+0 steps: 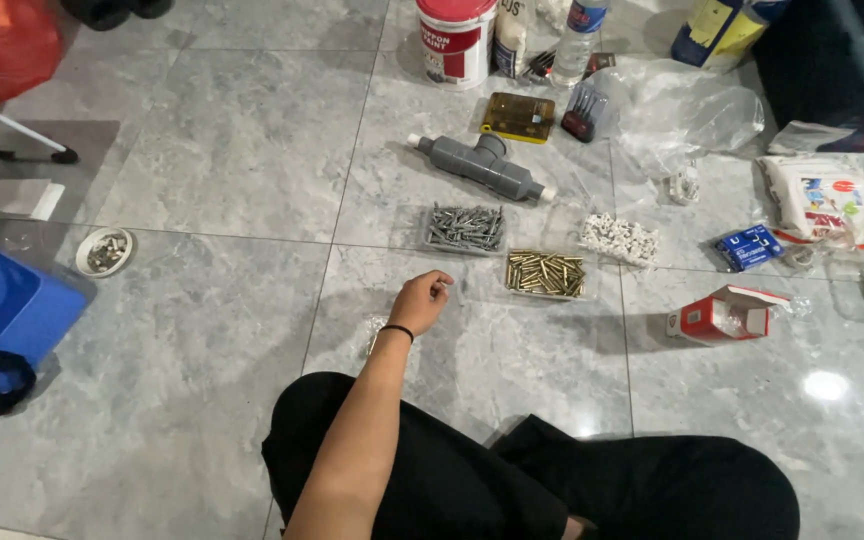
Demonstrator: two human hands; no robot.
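At frame centre, the left hand (422, 298) pinches closed, perhaps on some tiny piece, too small to tell. Just above it sit sorted trays of grey screws (464, 228) and brass plugs (546, 273). The right hand is out of view.

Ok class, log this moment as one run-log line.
left hand: fingers pinched, contents unclear | nearest: tray of grey screws | right hand: out of view

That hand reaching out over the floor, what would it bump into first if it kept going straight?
Probably the clear tray of grey screws. The left hand points up and slightly right toward it; the tray of brass pieces sits just off to the side.
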